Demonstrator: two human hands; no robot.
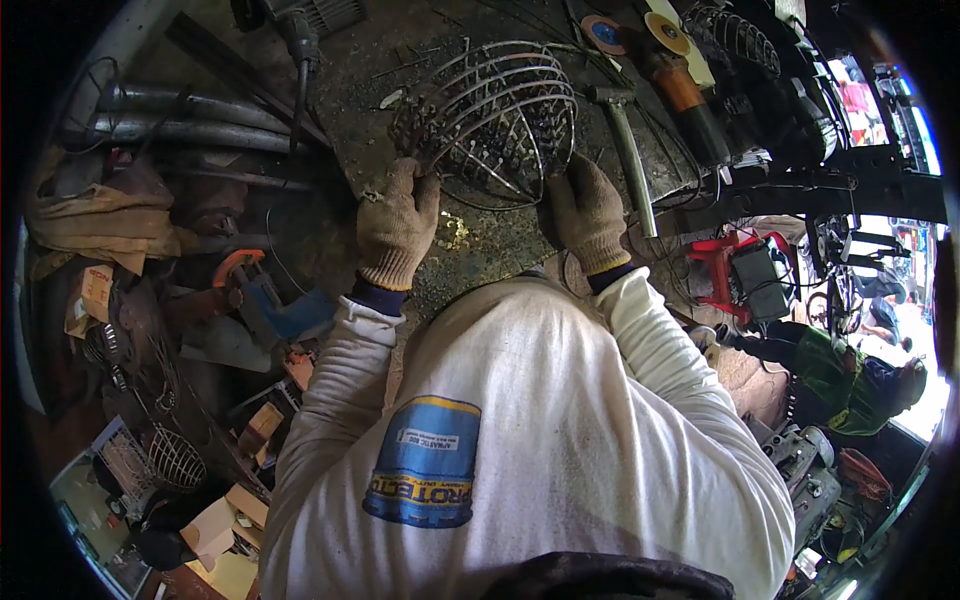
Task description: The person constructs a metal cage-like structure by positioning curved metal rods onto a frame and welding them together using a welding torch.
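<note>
A domed metal wire cage [508,88] of curved, welded-looking bars rests on the dark workbench [470,265] in front of me. My left hand [398,215], in a tan knitted glove, closes on its near left edge. On the near right edge my right hand [592,212], gloved alike, has its fingers at the rim; they are partly hidden by the hand itself. Through the bars shows a cluster of dark, small pieces that I cannot make out. To the right of the cage lies a hammer [628,160] with a metal handle.
Beyond the hammer lies an orange and black angle grinder [688,105], near a round abrasive disc [603,34]. Metal pipes [200,130] and a brown cloth [105,225] are at the left. At the right stand a red stool [712,270] and a person in green [835,375].
</note>
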